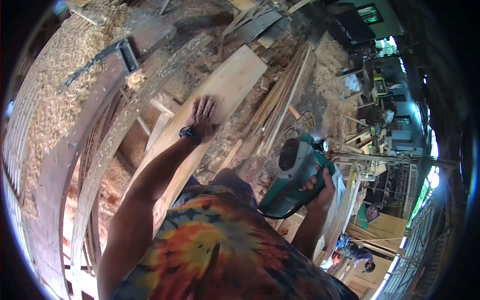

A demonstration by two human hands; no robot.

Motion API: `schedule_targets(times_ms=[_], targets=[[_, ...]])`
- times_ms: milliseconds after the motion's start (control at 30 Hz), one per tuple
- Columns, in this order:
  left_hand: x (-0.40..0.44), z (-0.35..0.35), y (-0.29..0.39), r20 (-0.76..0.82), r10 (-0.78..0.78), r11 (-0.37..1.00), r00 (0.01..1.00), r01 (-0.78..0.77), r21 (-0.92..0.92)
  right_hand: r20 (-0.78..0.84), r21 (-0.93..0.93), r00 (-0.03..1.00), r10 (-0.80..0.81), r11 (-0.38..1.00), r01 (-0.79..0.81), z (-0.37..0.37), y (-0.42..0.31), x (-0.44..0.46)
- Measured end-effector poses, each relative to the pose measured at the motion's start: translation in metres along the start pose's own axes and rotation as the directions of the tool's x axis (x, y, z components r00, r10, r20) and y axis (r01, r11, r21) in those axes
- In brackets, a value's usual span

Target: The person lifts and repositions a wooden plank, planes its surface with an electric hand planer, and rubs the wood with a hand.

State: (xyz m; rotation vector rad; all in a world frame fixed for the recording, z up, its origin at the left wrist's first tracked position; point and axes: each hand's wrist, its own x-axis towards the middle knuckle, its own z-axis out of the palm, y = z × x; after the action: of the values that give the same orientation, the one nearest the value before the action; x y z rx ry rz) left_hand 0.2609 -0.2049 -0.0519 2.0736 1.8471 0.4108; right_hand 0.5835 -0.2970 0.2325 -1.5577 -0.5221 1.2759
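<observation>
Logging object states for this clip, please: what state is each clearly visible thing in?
Long pale wooden board: lying flat, pressed by the left hand.
Left hand: open, palm down.
Green-and-grey handheld power tool: held clear of the board; running or not, can't tell.
Right hand: closed around its handle.
Dark wristwatch: strapped on.
Pale wood shavings: loose, scattered.
</observation>
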Motion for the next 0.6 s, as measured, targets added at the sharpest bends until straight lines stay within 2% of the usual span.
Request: schedule_targets(times_ms=[67,300,333,567,600], targets=[[0.023,0.005,0.01,0.002,-0.015,1.0,1.0,0.015,0.025,-0.013,-0.033,1.0,0.004,0.999,-0.004,0.017,-0.011,0.021],[0.1,0.025,0.024,-0.075,-0.002,0.998,0.997,-0.003,-0.064,0.161,-0.112,0.985,0.068,0.992,-0.05,0.086,-0.048,0.121],[0.109,0.025,0.026,-0.08,-0.014,1.0,0.997,0.012,-0.02,0.184,-0.133,0.981,0.067,0.99,-0.042,0.101,-0.054,0.134],[0.203,0.021,0.041,-0.161,-0.139,0.989,0.977,0.129,-0.071,0.39,-0.227,0.902,0.185,0.969,-0.101,0.173,-0.098,0.29],[0.217,0.023,0.045,-0.161,-0.157,0.988,0.975,0.155,-0.022,0.406,-0.251,0.889,0.213,0.961,-0.116,0.186,-0.103,0.317]])
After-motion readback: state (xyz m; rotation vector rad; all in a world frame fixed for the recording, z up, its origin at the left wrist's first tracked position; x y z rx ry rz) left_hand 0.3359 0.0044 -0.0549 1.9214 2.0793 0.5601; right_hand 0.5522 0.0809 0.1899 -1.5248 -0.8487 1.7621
